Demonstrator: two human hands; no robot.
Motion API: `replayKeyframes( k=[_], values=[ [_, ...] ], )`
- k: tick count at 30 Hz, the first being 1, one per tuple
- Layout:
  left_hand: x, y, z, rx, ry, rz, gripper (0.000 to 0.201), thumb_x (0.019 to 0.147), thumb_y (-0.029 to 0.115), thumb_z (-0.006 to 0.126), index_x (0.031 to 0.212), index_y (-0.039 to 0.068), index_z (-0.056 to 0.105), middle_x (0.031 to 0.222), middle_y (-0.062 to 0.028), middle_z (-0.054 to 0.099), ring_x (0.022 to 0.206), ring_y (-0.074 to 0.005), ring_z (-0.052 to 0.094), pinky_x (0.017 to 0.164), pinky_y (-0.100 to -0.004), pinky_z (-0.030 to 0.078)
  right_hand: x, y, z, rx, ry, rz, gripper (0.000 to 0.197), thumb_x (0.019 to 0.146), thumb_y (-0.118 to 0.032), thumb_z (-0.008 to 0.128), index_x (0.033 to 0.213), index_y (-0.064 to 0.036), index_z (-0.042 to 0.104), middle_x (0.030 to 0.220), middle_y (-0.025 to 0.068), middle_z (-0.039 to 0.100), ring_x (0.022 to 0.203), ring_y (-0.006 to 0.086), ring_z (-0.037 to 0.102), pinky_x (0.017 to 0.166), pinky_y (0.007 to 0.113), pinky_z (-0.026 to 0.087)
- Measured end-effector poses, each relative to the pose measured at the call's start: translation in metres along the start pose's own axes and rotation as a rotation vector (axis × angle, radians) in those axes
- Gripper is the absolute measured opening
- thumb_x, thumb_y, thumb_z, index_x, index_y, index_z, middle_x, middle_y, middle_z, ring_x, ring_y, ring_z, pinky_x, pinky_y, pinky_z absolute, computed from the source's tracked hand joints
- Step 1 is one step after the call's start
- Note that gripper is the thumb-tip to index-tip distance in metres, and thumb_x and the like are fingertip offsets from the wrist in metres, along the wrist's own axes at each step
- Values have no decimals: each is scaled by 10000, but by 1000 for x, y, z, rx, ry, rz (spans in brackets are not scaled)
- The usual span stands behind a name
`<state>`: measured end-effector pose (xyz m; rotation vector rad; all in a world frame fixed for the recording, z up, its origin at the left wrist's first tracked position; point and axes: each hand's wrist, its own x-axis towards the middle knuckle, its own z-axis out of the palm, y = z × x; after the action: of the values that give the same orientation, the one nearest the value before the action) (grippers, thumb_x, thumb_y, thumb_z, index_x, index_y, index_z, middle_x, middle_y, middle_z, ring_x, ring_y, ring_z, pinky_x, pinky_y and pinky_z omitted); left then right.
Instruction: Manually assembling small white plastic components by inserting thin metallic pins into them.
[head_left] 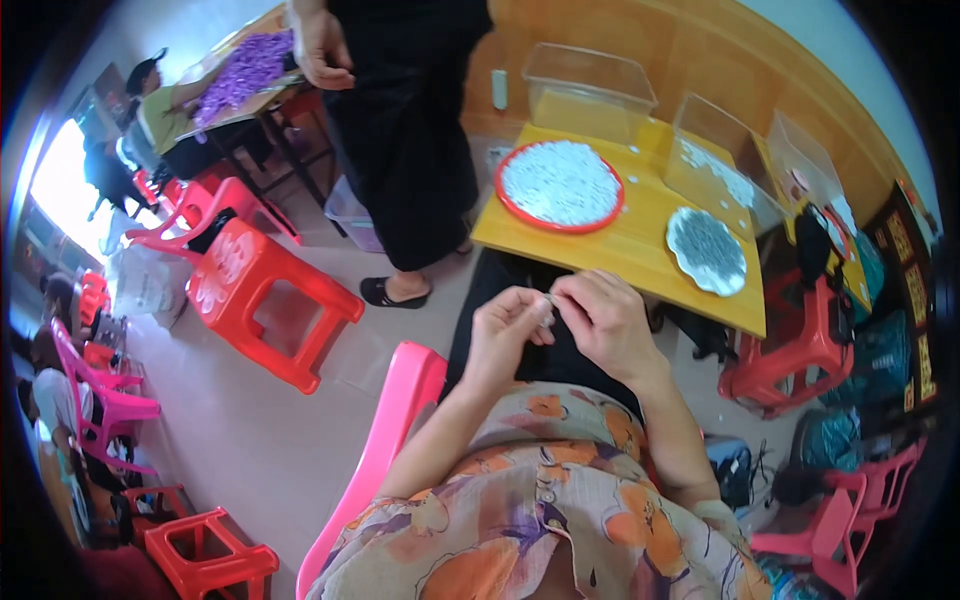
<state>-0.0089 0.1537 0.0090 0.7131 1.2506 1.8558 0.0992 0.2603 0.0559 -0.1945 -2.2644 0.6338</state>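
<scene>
Above my lap, my left hand (pixel 507 337) and my right hand (pixel 606 326) meet with fingertips pinched together. Something small and pale shows between them, too tiny to name. Just beyond stands a yellow table (pixel 640 262). On it, a round red-rimmed tray (pixel 508 207) holds a heap of small white pieces (pixel 560 182). To its right lies a white scalloped plate (pixel 684 266) heaped with small grey pieces (pixel 710 243). Both dishes are apart from my hands.
Clear plastic bins (pixel 590 85) stand along the table's far side, one with white pieces. A person in black (pixel 405 130) stands just left of the table. Red stools (pixel 255 290) and pink chairs (pixel 375 440) are around me. Purple items (pixel 247 75) cover another table.
</scene>
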Motion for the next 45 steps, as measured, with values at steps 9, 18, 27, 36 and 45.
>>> replayKeyframes(
  k=[9, 18, 27, 36, 45],
  values=[
    [1, 5, 5, 72, 130, 114, 105, 831, 61, 626, 910, -8, 626, 726, -22, 611, 598, -57, 545, 566, -168, 420, -4, 21, 6, 694, -150, 548, 122, 844, -88, 591, 864, 31, 607, 698, 21, 592, 624, 70, 554, 560, 211, 448],
    [-4, 5, 9, 404, 128, 249, 115, 832, 56, 625, 923, -15, 627, 736, -9, 605, 620, -45, 548, 562, -167, 431, -6, 6, -9, 362, -211, 446, 96, 842, -59, 577, 849, 35, 593, 668, 29, 577, 612, 67, 527, 561, 215, 434],
    [-5, 5, 10, 444, 136, 275, 99, 850, 74, 609, 900, -10, 612, 719, 3, 576, 606, -33, 525, 548, -164, 433, -8, 3, -4, 338, -106, 354, 112, 824, -92, 559, 831, 17, 583, 652, 138, 599, 592, 248, 604, 554, 329, 466],
    [8, 6, -12, -233, -81, -205, 89, 873, 100, 555, 901, 18, 575, 682, -11, 546, 538, -69, 466, 521, -185, 399, -9, 17, 9, -220, -7, -232, 112, 765, -42, 596, 867, -51, 552, 769, 55, 576, 736, 235, 577, 652, 346, 426],
    [8, -4, -18, -629, -177, -426, 176, 908, 131, 503, 1013, -10, 521, 729, -9, 508, 557, -68, 438, 510, -189, 370, -11, 18, 14, -139, 31, -200, 101, 748, -35, 552, 844, -53, 528, 744, 70, 577, 732, 245, 575, 662, 351, 414]
  ],
)
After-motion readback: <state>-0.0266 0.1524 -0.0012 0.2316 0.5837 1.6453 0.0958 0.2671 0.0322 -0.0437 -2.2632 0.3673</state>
